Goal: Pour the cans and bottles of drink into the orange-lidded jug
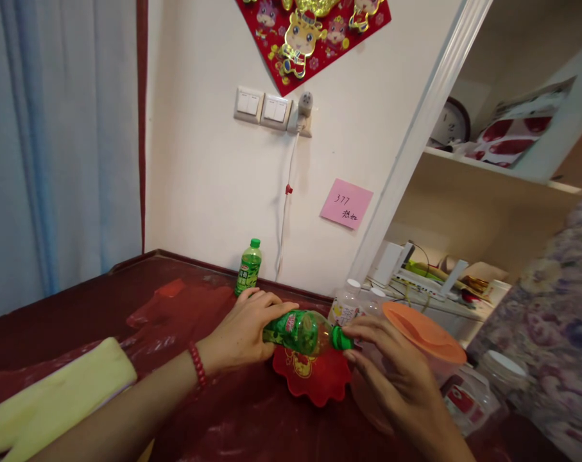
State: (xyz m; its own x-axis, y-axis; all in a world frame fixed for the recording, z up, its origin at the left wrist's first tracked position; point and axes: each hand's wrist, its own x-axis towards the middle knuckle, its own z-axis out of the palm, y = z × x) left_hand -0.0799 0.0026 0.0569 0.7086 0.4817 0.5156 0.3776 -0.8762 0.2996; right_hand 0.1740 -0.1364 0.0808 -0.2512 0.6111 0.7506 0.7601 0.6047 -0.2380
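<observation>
A green-labelled plastic drink bottle (303, 332) lies on its side in the air above a red scalloped dish (319, 382) with a gold pattern. My left hand (247, 327), with a red bead bracelet at the wrist, is wrapped round the bottle's base end. The fingers and thumb of my right hand (391, 366) close on the green cap (342, 338) at the other end. The cap is on the bottle's neck. Behind my left hand a second green-capped bottle (249, 266) stands upright near the wall.
Clear bottles (347, 301) and an orange-lidded container (423, 330) stand to the right, with clear jars (500, 375) beyond. A folded yellow cloth (64, 398) lies at left on the dark red table (223, 417). A white cord (285, 218) hangs down the wall.
</observation>
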